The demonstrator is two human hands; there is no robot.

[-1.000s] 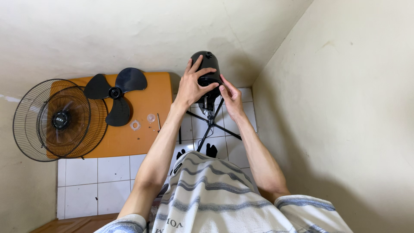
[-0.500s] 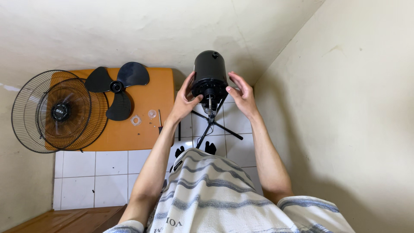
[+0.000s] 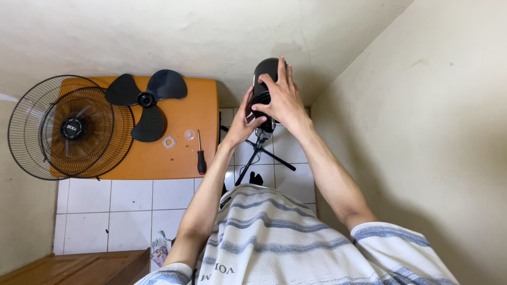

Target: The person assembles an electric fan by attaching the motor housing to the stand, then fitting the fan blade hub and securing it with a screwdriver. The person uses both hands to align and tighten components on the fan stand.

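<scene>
Black motor housing [image 3: 264, 79] on its tripod stand [image 3: 260, 153] is clasped by right hand [image 3: 282, 100] and left hand [image 3: 244, 124], while blade [image 3: 145, 103], grilles [image 3: 63, 129] and screwdriver [image 3: 200, 153] lie stripped off on the orange table [image 3: 179, 163].

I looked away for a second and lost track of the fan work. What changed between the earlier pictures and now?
The right hand, open beside the black motor housing half a second ago, has come over its top and gripped it. The left hand slid to the housing's lower left side. The fan blade, wire guards and screwdriver stayed on the orange table.
</scene>
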